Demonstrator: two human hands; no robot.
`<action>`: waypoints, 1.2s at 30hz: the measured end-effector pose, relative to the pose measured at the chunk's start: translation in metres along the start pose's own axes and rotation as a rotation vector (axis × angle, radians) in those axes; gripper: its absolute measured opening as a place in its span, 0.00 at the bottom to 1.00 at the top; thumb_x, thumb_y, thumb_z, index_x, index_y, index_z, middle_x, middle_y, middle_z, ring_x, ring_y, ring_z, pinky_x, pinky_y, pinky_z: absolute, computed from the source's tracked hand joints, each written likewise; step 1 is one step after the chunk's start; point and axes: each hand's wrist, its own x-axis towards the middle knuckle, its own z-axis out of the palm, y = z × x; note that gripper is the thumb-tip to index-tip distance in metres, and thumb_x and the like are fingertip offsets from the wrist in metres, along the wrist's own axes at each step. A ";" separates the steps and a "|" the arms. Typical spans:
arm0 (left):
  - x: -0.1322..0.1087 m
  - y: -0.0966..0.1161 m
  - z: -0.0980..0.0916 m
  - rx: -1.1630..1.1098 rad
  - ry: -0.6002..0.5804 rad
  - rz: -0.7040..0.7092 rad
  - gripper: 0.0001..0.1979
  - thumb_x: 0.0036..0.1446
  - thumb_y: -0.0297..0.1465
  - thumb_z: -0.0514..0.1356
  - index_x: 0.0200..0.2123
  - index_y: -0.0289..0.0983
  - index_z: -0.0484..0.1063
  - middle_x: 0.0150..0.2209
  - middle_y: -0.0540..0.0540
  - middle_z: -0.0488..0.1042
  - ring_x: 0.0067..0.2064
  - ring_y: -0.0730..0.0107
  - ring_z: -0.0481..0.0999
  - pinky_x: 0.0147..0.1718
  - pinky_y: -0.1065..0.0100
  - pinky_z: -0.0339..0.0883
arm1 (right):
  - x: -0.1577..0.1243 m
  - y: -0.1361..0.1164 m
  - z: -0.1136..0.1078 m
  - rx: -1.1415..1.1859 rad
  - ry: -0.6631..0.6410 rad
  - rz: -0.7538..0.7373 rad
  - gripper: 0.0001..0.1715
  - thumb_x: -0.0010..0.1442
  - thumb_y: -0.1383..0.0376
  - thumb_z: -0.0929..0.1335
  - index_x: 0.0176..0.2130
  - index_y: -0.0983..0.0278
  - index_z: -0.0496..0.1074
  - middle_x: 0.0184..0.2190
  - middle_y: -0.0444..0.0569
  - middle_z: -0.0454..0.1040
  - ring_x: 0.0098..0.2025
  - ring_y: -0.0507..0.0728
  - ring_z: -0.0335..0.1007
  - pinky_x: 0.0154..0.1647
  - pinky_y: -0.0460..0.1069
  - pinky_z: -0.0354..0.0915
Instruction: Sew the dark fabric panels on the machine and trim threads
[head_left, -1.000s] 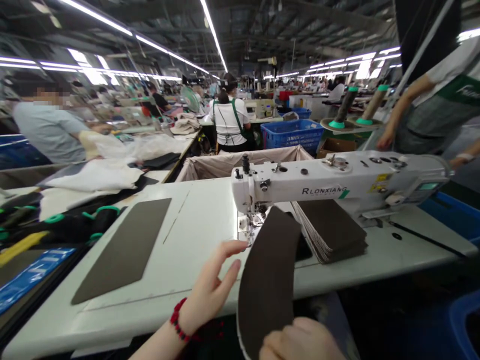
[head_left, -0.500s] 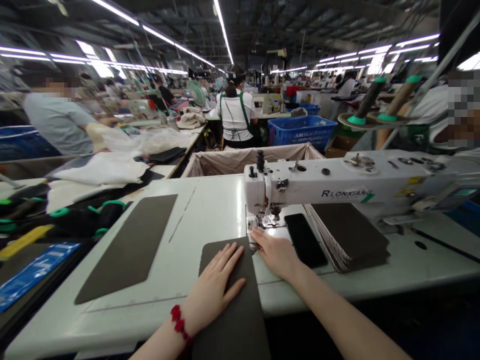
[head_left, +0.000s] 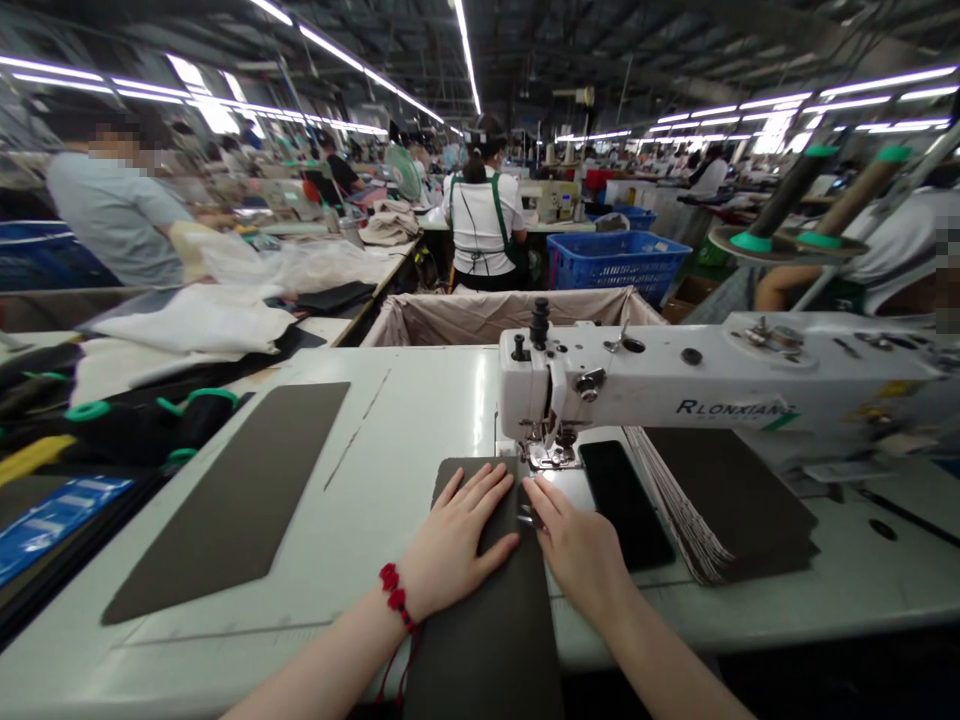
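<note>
My left hand (head_left: 457, 540) lies flat on a dark olive-grey panel (head_left: 487, 650), its fingers stretched toward the sewing machine (head_left: 645, 385). The panel runs over the table's front edge, and its far end lies just short of the presser foot (head_left: 553, 455). At the panel's right edge is my right hand (head_left: 581, 550), fingers together and fingertips close to the foot. A small shiny metal tool (head_left: 528, 516) pokes out from under those fingers; most of it is hidden. Beside this hand lies a black phone (head_left: 626, 505).
Another olive-grey panel (head_left: 232, 500) lies flat at left. Under the machine arm sits a stack of panels (head_left: 739, 500). Thread cones (head_left: 795, 200) stand at right. A cloth-lined bin (head_left: 450, 318) is behind the table, with a person (head_left: 484, 220) seated beyond it.
Both hands and the panel have moved forward toward the presser foot relative to the table. The view has shifted slightly, so the machine appears farther right.
</note>
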 end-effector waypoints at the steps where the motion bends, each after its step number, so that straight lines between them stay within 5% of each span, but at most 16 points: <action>1: 0.001 0.000 0.001 -0.003 0.003 0.000 0.32 0.65 0.45 0.52 0.67 0.43 0.48 0.68 0.45 0.50 0.68 0.57 0.48 0.66 0.48 0.40 | 0.000 0.000 0.000 -0.006 -0.005 -0.005 0.33 0.64 0.68 0.60 0.66 0.57 0.52 0.66 0.51 0.56 0.46 0.57 0.74 0.40 0.49 0.71; 26: 0.006 -0.007 -0.004 -0.061 0.013 0.037 0.30 0.63 0.43 0.55 0.66 0.44 0.54 0.66 0.45 0.54 0.67 0.55 0.52 0.66 0.48 0.39 | -0.001 0.000 -0.002 -0.021 -0.021 -0.016 0.32 0.64 0.67 0.60 0.66 0.57 0.54 0.66 0.49 0.54 0.47 0.57 0.73 0.40 0.51 0.71; 30: 0.003 -0.010 -0.003 -0.036 0.032 -0.016 0.28 0.63 0.43 0.55 0.65 0.48 0.56 0.66 0.48 0.54 0.67 0.53 0.50 0.65 0.42 0.30 | -0.001 0.000 -0.004 -0.025 -0.013 -0.017 0.30 0.65 0.67 0.60 0.65 0.56 0.56 0.66 0.49 0.55 0.46 0.57 0.73 0.39 0.50 0.72; 36: 0.001 -0.013 -0.003 -0.046 0.068 -0.105 0.24 0.64 0.42 0.54 0.62 0.51 0.60 0.66 0.49 0.55 0.67 0.54 0.51 0.64 0.41 0.34 | -0.001 -0.002 -0.006 -0.038 -0.017 0.004 0.30 0.66 0.65 0.59 0.66 0.55 0.55 0.65 0.50 0.56 0.45 0.57 0.74 0.39 0.50 0.71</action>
